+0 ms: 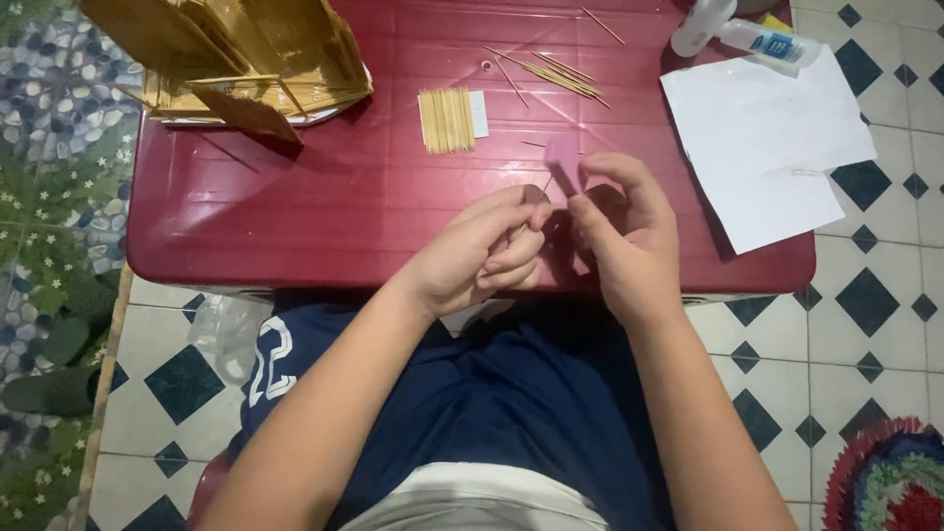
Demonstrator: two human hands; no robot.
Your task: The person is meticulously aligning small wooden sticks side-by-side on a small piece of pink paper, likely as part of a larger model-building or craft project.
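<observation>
Toothpick [536,205], thin and pale, is pinched between the closed fingers of the left hand [482,251] above the near edge of the red bench [295,206]; only a short length of it is seen. A small pink block [564,162], rounded and matte, is gripped by the curled fingers of the right hand [624,231], just beside the stick's tip. A neat row of toothpicks [446,121], loose sticks [560,74], a white paper sheet [767,138] and a wooden stick model [246,59] lie farther back.

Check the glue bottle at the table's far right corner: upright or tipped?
Tipped. The glue bottle lies on its side across the white paper sheet, beside a second white bottle.
</observation>
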